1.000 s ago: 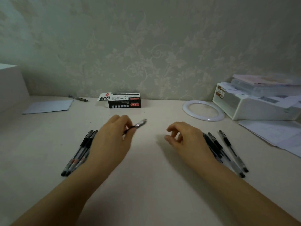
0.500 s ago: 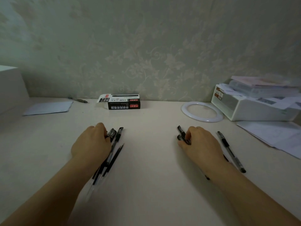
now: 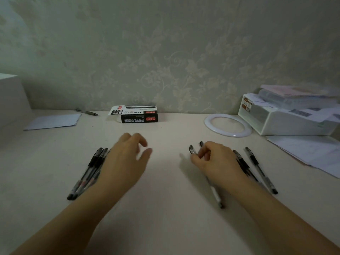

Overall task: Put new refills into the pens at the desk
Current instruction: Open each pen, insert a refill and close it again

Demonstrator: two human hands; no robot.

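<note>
A bundle of black gel pens (image 3: 88, 172) lies on the desk at the left, partly under my left wrist. My left hand (image 3: 127, 161) hovers beside them with relaxed fingers, holding nothing. My right hand (image 3: 215, 161) grips one pen (image 3: 193, 150) near its cap end; its tip shows below my wrist. A second pen end pokes out above my fingers. More pens (image 3: 257, 168) lie on the desk right of that hand. The black refill box (image 3: 138, 115) sits at the back by the wall, its flap open.
A white ring (image 3: 228, 125) lies at the back right next to a white storage box (image 3: 287, 116) stacked with papers. Loose sheets (image 3: 309, 151) spread at the right edge. A paper sheet (image 3: 53, 121) and a stray pen (image 3: 86, 112) lie back left.
My left hand has let go of the pen bundle, which now lies further left on the desk. My right hand has lifted a pen off the right pile.
</note>
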